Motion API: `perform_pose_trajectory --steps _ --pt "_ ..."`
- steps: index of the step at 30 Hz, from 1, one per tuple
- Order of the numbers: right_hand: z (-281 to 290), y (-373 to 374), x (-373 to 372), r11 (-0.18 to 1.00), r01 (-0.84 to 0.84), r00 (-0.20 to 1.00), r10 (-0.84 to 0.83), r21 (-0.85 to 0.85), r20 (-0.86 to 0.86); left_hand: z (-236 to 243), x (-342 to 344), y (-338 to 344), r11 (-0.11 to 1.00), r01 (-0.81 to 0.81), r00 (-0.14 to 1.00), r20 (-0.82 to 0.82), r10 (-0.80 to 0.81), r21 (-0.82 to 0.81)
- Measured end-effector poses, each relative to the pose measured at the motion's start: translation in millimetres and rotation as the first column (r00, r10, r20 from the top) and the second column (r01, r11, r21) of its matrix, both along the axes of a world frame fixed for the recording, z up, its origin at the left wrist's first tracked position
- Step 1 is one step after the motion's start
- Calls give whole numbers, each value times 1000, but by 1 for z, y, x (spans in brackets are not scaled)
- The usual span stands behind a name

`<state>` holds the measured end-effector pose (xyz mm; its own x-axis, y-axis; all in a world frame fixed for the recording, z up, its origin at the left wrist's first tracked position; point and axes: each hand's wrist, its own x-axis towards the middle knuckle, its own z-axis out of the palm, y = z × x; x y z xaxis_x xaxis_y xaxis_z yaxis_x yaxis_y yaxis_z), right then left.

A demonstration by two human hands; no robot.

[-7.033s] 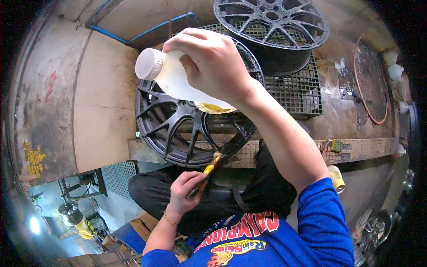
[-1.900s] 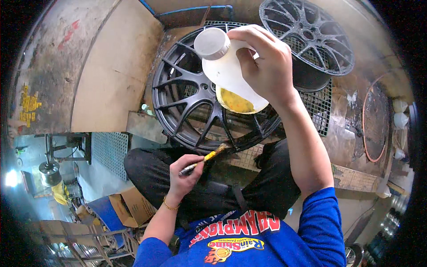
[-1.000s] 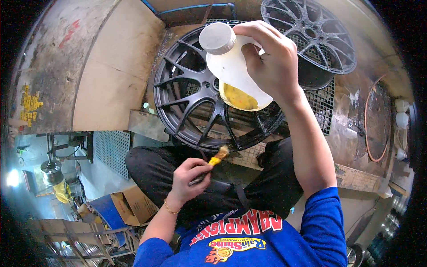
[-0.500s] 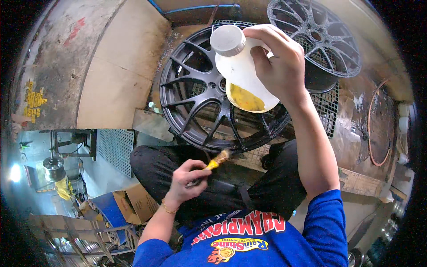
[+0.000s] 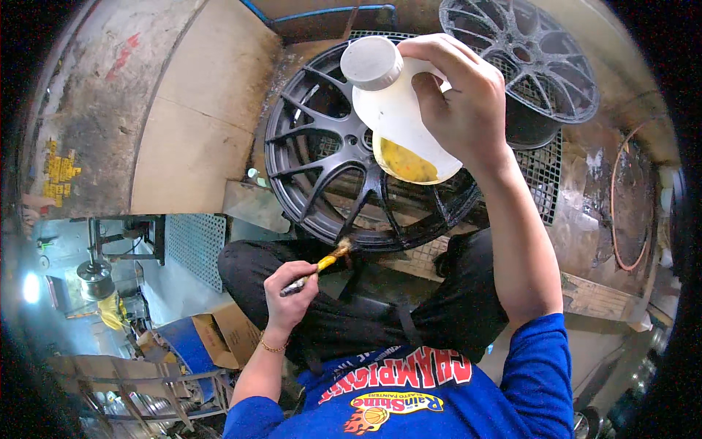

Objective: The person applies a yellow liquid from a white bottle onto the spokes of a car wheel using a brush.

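In my left hand point(image 5: 291, 293) is a paintbrush point(image 5: 327, 261) with a yellow handle, gripped between thumb and fingers. Its light bristles are at the near edge of a dark multi-spoke car wheel rim point(image 5: 333, 161), which lies face up in front of my knees. My right hand point(image 5: 468, 95) grips the handle of a white plastic jug point(image 5: 389, 110) with a pale grey screw cap. The jug is tilted above the rim and hides part of its spokes. Toward its lower end is a mottled yellow area; whether this is liquid or residue I cannot tell.
A second wheel rim point(image 5: 521, 53), grey with wet-looking streaks, stands at the far right. Black grating point(image 5: 548, 175) lies under both rims. An orange hose point(image 5: 613, 212) curves along the right side. Cardboard boxes point(image 5: 234, 335) sit low on the left, beside a perforated panel point(image 5: 196, 249).
My left hand has moved left and slightly up, bringing the brush from over my lap to the rim's near edge. The right hand and jug have hardly shifted.
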<state>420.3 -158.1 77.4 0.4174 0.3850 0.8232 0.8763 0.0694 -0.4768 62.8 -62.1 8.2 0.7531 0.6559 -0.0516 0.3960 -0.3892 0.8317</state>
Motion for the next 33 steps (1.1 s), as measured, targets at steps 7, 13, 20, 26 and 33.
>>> perform_pose_trajectory --steps 7,13,20,26,33 --pt "1 0 0 1000 -13 1000 13 3 2 3 -5 0 994 -34 999 39 31 102" --pt "1 0 0 1000 -7 1000 7 0 2 3 8 -18 998 46 996 70 -49 49" --pt "1 -1 1 999 -8 1000 8 32 -3 13 20 -8 990 89 996 -27 -87 107" --pt "2 -3 4 999 -21 1000 21 34 -13 17 41 4 993 81 997 -2 -81 91" --pt "2 -3 8 999 -10 1000 10 37 -17 0 62 -7 976 192 979 -45 -197 -103"
